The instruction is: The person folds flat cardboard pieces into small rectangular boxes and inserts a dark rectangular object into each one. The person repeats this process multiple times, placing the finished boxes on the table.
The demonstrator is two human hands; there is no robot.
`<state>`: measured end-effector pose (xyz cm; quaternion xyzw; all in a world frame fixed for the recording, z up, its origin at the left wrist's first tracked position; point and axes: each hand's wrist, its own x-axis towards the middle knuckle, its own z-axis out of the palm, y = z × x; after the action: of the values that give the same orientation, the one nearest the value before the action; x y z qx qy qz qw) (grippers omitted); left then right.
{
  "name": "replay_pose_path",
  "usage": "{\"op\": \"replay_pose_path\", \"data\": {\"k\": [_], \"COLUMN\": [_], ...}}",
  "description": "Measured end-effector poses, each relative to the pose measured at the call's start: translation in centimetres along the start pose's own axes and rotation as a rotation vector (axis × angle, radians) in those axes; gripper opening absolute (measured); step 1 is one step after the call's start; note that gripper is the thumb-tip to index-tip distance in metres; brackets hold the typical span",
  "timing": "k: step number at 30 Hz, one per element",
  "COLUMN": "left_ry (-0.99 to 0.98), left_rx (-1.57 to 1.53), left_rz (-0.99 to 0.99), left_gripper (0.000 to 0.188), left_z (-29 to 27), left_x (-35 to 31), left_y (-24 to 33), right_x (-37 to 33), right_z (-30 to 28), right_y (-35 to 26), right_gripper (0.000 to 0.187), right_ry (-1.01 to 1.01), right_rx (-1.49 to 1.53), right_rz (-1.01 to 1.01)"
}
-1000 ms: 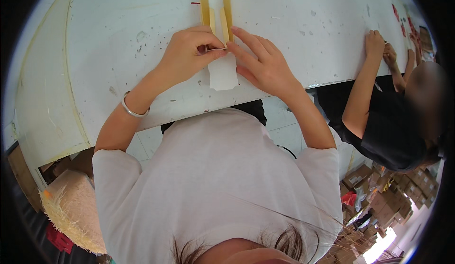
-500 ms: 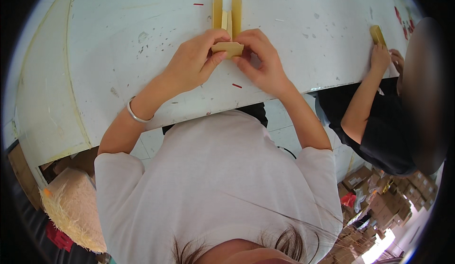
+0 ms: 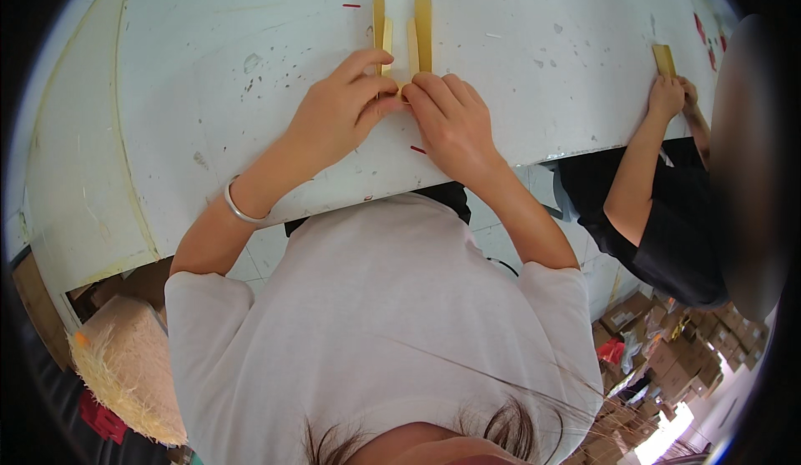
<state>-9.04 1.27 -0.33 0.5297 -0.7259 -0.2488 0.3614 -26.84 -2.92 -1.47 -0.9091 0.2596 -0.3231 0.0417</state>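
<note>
A long, narrow folding carton (image 3: 424, 31), yellow on its side walls and white inside, lies on the table, its white end flap pointing away from me. Its two long sides stand up, with thinner inner flaps between them. At the near end, my left hand (image 3: 346, 106) pinches the cardboard, its index finger raised over the left wall. My right hand (image 3: 450, 123) has its fingers curled closed on the same end, close to the left fingertips. The fingers hide most of that near end.
The white table (image 3: 275, 23) has scuffs and small red strips (image 3: 351, 5). On the right, a co-worker's hands (image 3: 667, 96) hold a similar yellow carton (image 3: 664, 60). Stacked brown boxes (image 3: 667, 365) stand at lower right; a box of pale shredded filling (image 3: 133, 373) is at lower left.
The near end panel, upright between my hands before, is now folded down and mostly hidden by my fingers. The inner flaps have spread apart. My right hand has turned over, knuckles up.
</note>
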Motion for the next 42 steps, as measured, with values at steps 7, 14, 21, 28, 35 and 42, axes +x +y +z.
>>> {"op": "replay_pose_path", "data": {"k": [7, 14, 21, 28, 35, 42], "left_ry": [0.036, -0.098, -0.079, -0.064, -0.05, -0.113], "left_rx": [0.29, 0.372, 0.353, 0.492, 0.465, 0.49], "left_rz": [0.231, 0.114, 0.126, 0.241, 0.361, 0.367], "left_gripper": [0.019, 0.015, 0.014, 0.017, 0.013, 0.012], "left_z": [0.2, -0.1, -0.2, -0.7, -0.6, -0.8], "left_x": [0.0, 0.2, 0.1, 0.2, 0.7, 1.4], "left_y": [-0.2, 0.2, 0.7, 0.2, -0.3, 0.1], "right_x": [0.9, 1.9, 1.5, 1.0, 1.3, 1.8], "right_z": [-0.4, -1.5, -1.7, -1.4, -1.1, -1.4], "right_y": [-0.4, -0.5, -0.7, -1.0, -1.1, -0.8], "right_gripper": [0.024, 0.027, 0.032, 0.022, 0.007, 0.005], "right_ry": [-0.146, -0.414, -0.358, -0.254, -0.261, -0.34], "right_rx": [0.025, 0.165, 0.005, -0.031, -0.22, -0.227], "right_rz": [0.077, 0.219, 0.075, 0.097, -0.025, -0.017]}}
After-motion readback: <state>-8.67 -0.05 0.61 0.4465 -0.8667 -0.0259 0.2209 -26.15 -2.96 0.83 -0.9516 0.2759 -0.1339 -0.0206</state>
